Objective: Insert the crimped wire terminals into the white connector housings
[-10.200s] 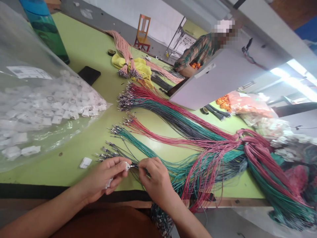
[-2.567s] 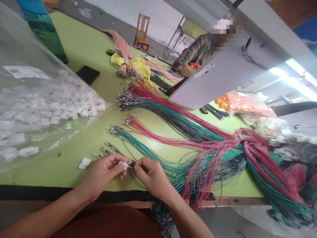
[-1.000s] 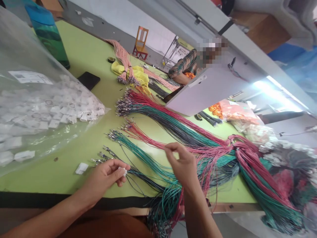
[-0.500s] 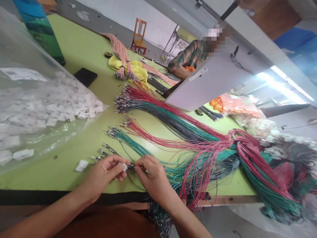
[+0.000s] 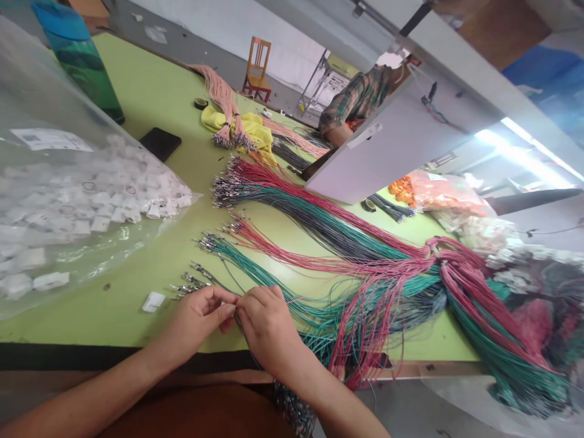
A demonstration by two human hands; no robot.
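Observation:
My left hand (image 5: 197, 316) and my right hand (image 5: 264, 325) meet fingertip to fingertip at the near edge of the green table (image 5: 150, 91). Both are closed in a pinch. The left pinches a small white connector, now mostly hidden by the fingers. The right pinches a thin dark wire end against it. Fanned out just beyond lie bundles of teal wires (image 5: 255, 271), red wires (image 5: 292, 255) and dark wires (image 5: 319, 228), all tipped with metal terminals. A loose white connector (image 5: 153, 301) rests left of my left hand.
A clear bag of white connectors (image 5: 68, 201) fills the left. Behind it stand a green bottle (image 5: 84, 67) and a black phone (image 5: 159, 144). Pink wire bundles (image 5: 221, 100) lie on a yellow cloth (image 5: 253, 128). Another person (image 5: 360, 100) sits behind a white panel (image 5: 410, 140).
A second ago my right hand was raised over the red wires; it came back down to my left hand with a wire, and the fingertips have now closed together over the connector.

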